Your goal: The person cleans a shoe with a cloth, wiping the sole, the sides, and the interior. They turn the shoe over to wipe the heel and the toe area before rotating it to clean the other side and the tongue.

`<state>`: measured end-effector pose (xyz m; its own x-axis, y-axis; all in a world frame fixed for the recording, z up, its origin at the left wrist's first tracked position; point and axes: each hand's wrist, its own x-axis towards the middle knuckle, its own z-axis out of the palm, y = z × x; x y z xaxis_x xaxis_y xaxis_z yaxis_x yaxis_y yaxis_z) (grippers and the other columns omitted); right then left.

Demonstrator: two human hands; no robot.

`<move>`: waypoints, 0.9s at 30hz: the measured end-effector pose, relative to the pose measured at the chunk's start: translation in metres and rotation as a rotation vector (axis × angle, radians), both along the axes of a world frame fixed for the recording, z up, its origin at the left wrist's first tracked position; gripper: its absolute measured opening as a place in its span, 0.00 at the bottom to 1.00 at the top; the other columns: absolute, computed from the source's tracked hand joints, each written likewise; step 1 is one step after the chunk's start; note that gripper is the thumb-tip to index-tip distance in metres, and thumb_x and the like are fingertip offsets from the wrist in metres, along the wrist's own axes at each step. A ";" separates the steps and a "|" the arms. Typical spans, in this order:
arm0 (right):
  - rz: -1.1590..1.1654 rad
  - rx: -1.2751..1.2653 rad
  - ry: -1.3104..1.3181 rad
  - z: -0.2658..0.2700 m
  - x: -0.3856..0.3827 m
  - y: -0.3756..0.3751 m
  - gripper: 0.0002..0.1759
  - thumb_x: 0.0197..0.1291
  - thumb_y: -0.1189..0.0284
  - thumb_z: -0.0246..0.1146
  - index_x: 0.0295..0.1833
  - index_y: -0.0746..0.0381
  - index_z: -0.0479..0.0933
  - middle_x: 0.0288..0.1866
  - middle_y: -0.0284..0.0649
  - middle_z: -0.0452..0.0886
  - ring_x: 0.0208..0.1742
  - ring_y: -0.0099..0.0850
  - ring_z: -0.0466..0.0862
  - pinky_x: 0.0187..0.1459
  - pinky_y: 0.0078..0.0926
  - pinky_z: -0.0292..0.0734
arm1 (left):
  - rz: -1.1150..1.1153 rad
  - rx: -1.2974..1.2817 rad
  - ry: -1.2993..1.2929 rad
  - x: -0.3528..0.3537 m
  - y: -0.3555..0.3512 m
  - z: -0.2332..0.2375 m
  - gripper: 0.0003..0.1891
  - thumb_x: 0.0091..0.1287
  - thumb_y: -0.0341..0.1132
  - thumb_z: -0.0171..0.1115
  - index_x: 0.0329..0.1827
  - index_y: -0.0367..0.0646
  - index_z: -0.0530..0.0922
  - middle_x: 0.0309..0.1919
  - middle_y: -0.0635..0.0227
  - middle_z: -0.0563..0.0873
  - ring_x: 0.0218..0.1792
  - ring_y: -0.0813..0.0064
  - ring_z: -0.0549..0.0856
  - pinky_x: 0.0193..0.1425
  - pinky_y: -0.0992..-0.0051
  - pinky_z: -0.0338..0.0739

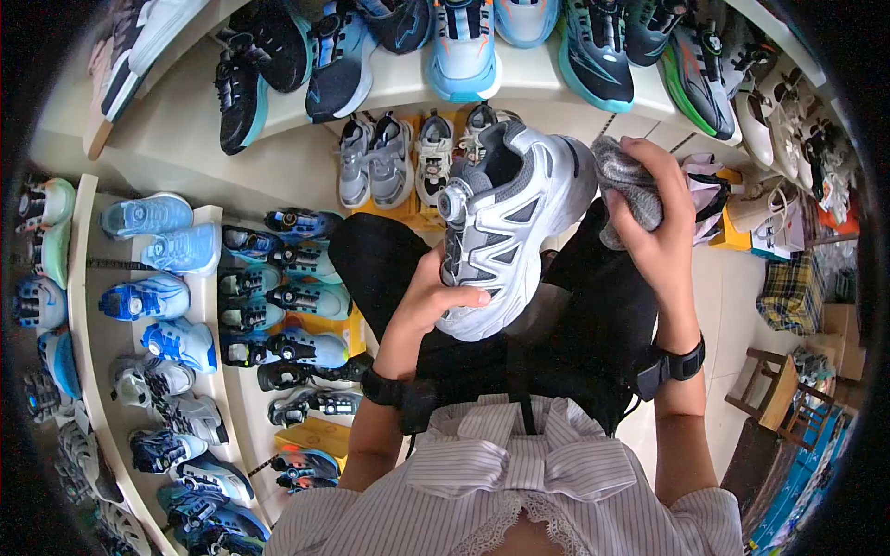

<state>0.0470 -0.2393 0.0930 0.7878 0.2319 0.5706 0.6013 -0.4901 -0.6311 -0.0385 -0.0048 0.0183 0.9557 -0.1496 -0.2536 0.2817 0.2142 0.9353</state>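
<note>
The left hand [434, 301] is closed around a sneaker [510, 222], silver and white with grey panels. The thumb lies across the side near the lower end and the fingers are hidden behind the shoe. The sneaker is held up in front of the body, above the lap, tilted so that its thick white sole faces right and down and its round lace dial [454, 200] faces the camera. The right hand [660, 232] is curled tightly about a bunched grey cloth [623, 181], just beside the sneaker's upper end. The cloth seems to touch the shoe there, though the contact itself is hard to make out. Each wrist carries a black strap, the left strap [383, 389] and the right strap [684, 361]. Below the hands are the person's dark trousers [380, 259] and a striped shirt [482, 482]. To the left, a white shelf [82, 306] bears rows of blue sneakers [148, 218] and darker pairs. Beyond the held shoe, small grey sneakers [375, 157] stand on yellow boxes [408, 211], and an upper shelf [408, 88] carries black and blue trainers. At the right edge stand a plaid bag [788, 292] and a wooden chair [765, 389].
</note>
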 end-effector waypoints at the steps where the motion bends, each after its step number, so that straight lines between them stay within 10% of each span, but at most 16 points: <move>1: -0.002 -0.001 -0.001 0.000 0.000 0.001 0.22 0.40 0.80 0.61 0.47 0.64 0.72 0.49 0.46 0.75 0.52 0.42 0.75 0.54 0.33 0.69 | -0.012 -0.015 0.003 -0.001 0.001 -0.001 0.38 0.34 0.31 0.66 0.56 0.33 0.67 0.47 0.61 0.78 0.48 0.70 0.77 0.56 0.73 0.67; 27: 0.574 -0.366 -0.022 -0.021 -0.034 0.020 0.15 0.34 0.75 0.65 0.35 0.59 0.75 0.44 0.38 0.75 0.50 0.39 0.73 0.49 0.37 0.70 | 0.063 0.013 0.102 0.003 -0.006 0.005 0.35 0.35 0.29 0.69 0.52 0.33 0.70 0.44 0.63 0.80 0.45 0.73 0.77 0.53 0.76 0.68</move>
